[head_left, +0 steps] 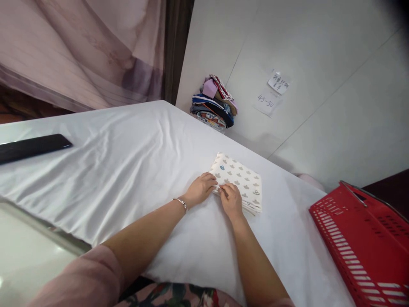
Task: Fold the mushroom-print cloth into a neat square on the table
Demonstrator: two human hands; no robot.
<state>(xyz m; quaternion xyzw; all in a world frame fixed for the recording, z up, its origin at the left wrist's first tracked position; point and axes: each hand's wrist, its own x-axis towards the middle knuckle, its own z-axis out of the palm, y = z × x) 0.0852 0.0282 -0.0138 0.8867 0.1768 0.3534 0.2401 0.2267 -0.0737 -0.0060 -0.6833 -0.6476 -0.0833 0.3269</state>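
Observation:
A cream cloth (240, 178) with a grey and blue print lies folded into a thick rectangle on the white-covered table. My left hand (202, 187), with a bracelet at its wrist, has its curled fingers at the cloth's near left corner. Just to its right, my right hand (230, 198) pinches the near edge of the same cloth between thumb and fingers. The two hands are close together, and the fold layers show at the cloth's near right side. What lies under my fingertips is partly hidden.
A red plastic basket (367, 238) stands at the right. Beyond the table's far edge is a stack of folded clothes (213, 102). Paper notes (271, 94) are on the pale surface beyond. A dark flat object (35, 147) lies at the left on the wrinkled white tablecloth (128, 170).

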